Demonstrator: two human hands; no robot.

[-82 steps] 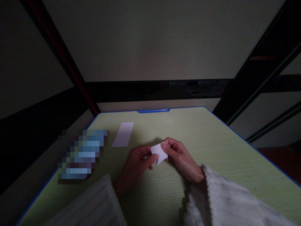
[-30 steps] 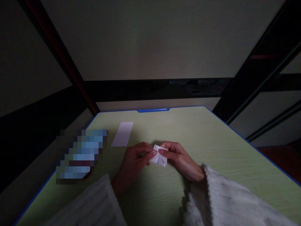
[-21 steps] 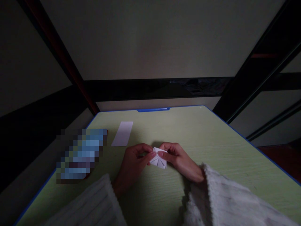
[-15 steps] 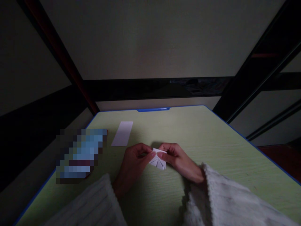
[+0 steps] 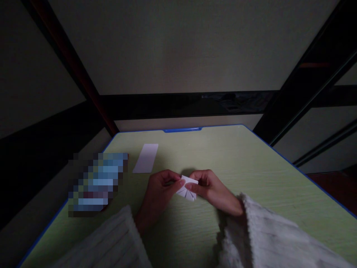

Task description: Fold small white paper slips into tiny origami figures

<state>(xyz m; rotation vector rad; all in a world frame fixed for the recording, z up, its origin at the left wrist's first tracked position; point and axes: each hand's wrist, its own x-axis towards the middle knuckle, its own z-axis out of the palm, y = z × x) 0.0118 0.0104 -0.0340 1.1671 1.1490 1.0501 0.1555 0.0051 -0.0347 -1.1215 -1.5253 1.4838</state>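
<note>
A small white folded paper piece (image 5: 187, 189) with several creases is held just above the light green table (image 5: 251, 175). My left hand (image 5: 158, 195) pinches its left side with thumb and fingers closed. My right hand (image 5: 213, 190) pinches its right side, fingers curled over the top edge. Both wrists come out of thick white sleeves at the bottom of the view.
A flat white paper strip (image 5: 145, 158) lies on the table beyond my left hand. A blurred blue object (image 5: 96, 182) sits near the table's left edge. The table has a blue rim (image 5: 182, 130), and dark frame bars and a pale wall stand behind it.
The paper was a plain small square, and now shows fanned creases. My fingers have shifted slightly along its top edge, and both hands stay in the same spot.
</note>
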